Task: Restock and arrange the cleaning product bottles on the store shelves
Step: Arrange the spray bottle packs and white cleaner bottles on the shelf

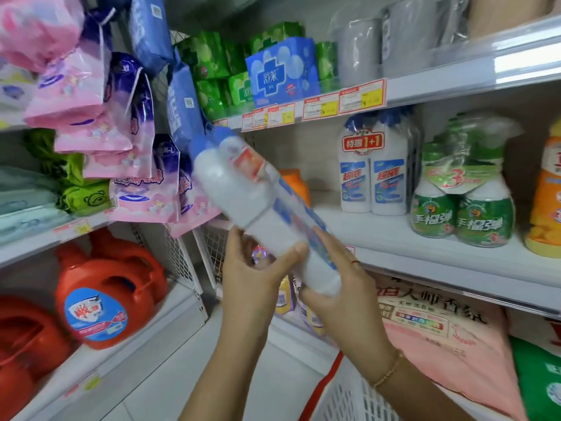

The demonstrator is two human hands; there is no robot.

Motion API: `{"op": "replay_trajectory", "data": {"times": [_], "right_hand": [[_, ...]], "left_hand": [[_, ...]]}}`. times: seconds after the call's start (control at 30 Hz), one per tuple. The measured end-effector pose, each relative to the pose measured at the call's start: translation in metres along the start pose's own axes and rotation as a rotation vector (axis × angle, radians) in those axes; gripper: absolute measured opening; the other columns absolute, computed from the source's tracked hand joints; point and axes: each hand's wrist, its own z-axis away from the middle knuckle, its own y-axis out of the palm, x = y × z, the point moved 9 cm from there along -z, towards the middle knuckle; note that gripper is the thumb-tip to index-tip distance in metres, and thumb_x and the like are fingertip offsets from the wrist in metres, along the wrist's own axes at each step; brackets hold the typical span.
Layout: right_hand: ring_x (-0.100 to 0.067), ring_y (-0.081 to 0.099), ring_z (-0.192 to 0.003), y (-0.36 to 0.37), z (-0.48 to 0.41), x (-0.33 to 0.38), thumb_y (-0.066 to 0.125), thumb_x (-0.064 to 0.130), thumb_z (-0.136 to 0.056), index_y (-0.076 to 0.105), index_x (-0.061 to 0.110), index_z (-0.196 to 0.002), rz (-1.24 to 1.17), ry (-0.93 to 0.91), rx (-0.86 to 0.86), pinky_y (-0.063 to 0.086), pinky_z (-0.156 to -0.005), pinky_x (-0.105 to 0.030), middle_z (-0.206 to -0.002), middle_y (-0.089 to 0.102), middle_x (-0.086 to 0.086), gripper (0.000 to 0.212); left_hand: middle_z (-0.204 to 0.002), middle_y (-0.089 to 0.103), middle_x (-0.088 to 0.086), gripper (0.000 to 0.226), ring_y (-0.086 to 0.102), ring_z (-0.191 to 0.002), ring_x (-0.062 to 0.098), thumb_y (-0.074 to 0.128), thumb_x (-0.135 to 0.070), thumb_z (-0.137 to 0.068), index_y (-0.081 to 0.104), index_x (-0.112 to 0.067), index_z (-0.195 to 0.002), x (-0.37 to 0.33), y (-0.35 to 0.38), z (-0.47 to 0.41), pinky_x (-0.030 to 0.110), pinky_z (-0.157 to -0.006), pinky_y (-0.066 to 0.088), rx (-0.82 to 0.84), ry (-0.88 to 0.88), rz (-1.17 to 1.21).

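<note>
A twin pack of white cleaner bottles [252, 199] with blue caps is held tilted in front of the shelves, caps up to the left, blurred by motion. My left hand [258, 268] grips its lower part from the left, thumb across the front. My right hand [337, 281] holds the pack's base from the right. A matching twin pack [373, 171] stands upright on the middle shelf [425, 256], next to two green spray bottles [461, 205] wrapped together. An orange bottle [296, 183] stands behind the held pack.
Red detergent jugs [103, 296] sit on the lower left shelf. Pink and blue pad packs [91, 95] hang at the left. A yellow-orange bottle [546, 202] stands at the far right. A white basket [355, 396] is at the bottom, a pink bag [449, 350] on the lower right shelf.
</note>
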Motion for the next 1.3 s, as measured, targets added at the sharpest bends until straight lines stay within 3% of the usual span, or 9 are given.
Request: {"op": "replay_trajectory", "data": {"times": [0.13, 0.27, 0.37, 0.5, 0.6, 0.67, 0.87, 1.1, 1.3], "right_hand": [[-0.014, 0.065, -0.081, 0.000, -0.010, -0.026, 0.070, 0.008, -0.065, 0.067, 0.019, -0.109, -0.504, 0.214, 0.014, 0.051, -0.074, -0.030, -0.098, 0.073, 0.001, 0.046], [-0.038, 0.059, -0.114, 0.027, 0.001, -0.061, 0.073, 0.006, -0.068, 0.053, 0.001, -0.128, -1.065, 0.457, 0.201, 0.048, -0.094, -0.051, -0.125, 0.061, -0.024, 0.064], [-0.043, 0.051, -0.123, 0.029, 0.006, -0.074, 0.087, 0.018, -0.054, 0.050, 0.004, -0.134, -1.200, 0.592, 0.312, 0.045, -0.095, -0.058, -0.136, 0.050, -0.026, 0.089], [-0.044, 0.035, -0.133, 0.018, 0.008, -0.064, 0.041, 0.013, -0.098, 0.042, 0.001, -0.140, -1.371, 0.482, 0.455, 0.023, -0.112, -0.056, -0.146, 0.037, -0.025, 0.044], [-0.041, 0.065, -0.101, 0.005, 0.011, -0.081, 0.095, 0.032, -0.046, 0.075, 0.009, -0.103, -1.111, 0.674, 0.389, 0.053, -0.080, -0.059, -0.121, 0.064, -0.021, 0.064], [-0.036, 0.071, -0.073, -0.004, 0.006, -0.076, 0.095, 0.049, -0.031, 0.078, 0.013, -0.093, -0.963, 0.709, 0.367, 0.058, -0.052, -0.048, -0.105, 0.070, -0.020, 0.074], [-0.027, 0.056, -0.035, -0.011, -0.007, -0.046, 0.046, 0.062, -0.083, 0.072, 0.010, -0.089, -0.665, 0.661, 0.336, 0.045, -0.032, -0.025, -0.068, 0.063, -0.023, 0.058], [-0.025, 0.064, -0.046, 0.004, -0.003, -0.025, 0.032, 0.061, -0.093, 0.066, 0.012, -0.105, -0.512, 0.632, 0.466, 0.051, -0.040, -0.024, -0.066, 0.070, -0.014, 0.061], [-0.022, 0.067, -0.102, 0.015, -0.002, -0.025, 0.058, 0.042, -0.087, 0.064, 0.013, -0.119, -0.394, 0.527, 0.505, 0.053, -0.093, -0.043, -0.110, 0.072, -0.004, 0.043]], "left_hand": [[-0.118, 0.067, -0.015, 0.071, 0.062, -0.112, 0.005, 0.084, -0.014, -0.067, 0.056, -0.030, -0.130, -0.007, 0.013, -0.008, 0.025, -0.093, 0.052, 0.240, -0.015, -0.146], [-0.137, 0.052, -0.016, 0.075, 0.046, -0.127, -0.002, 0.084, -0.025, -0.071, 0.049, -0.030, -0.137, -0.016, -0.035, -0.030, 0.025, -0.107, 0.036, 0.005, 0.120, -0.481], [-0.139, 0.053, -0.009, 0.086, 0.052, -0.124, 0.003, 0.083, -0.030, -0.065, 0.045, -0.023, -0.142, 0.014, -0.046, -0.040, 0.025, -0.104, 0.041, 0.203, -0.121, -0.384], [-0.122, 0.066, 0.014, 0.057, 0.064, -0.111, 0.031, 0.074, -0.016, -0.073, 0.058, -0.011, -0.128, 0.038, -0.023, -0.026, 0.038, -0.088, 0.056, 0.499, -0.341, -0.141], [-0.114, 0.070, 0.013, 0.055, 0.068, -0.103, 0.032, 0.077, -0.020, -0.063, 0.063, -0.012, -0.116, 0.043, -0.018, -0.023, 0.047, -0.085, 0.055, 0.491, -0.348, -0.119], [-0.110, 0.072, 0.012, 0.061, 0.070, -0.097, 0.030, 0.078, -0.023, -0.056, 0.063, -0.011, -0.114, 0.047, -0.019, -0.019, 0.047, -0.083, 0.056, 0.407, -0.371, -0.069], [-0.110, 0.070, 0.018, 0.064, 0.071, -0.091, 0.029, 0.085, -0.011, -0.048, 0.069, -0.002, -0.110, 0.042, -0.032, -0.019, 0.041, -0.077, 0.059, 0.273, -0.462, 0.113], [-0.101, 0.073, 0.016, 0.069, 0.073, -0.087, 0.026, 0.097, -0.019, -0.023, 0.078, -0.005, -0.087, 0.037, -0.049, -0.009, 0.037, -0.062, 0.059, 0.249, -0.579, 0.293], [-0.105, 0.072, 0.016, 0.045, 0.072, -0.090, 0.029, 0.086, -0.018, -0.052, 0.077, -0.009, -0.095, 0.026, -0.057, -0.006, 0.038, -0.069, 0.059, 0.332, -0.506, 0.128]]}}
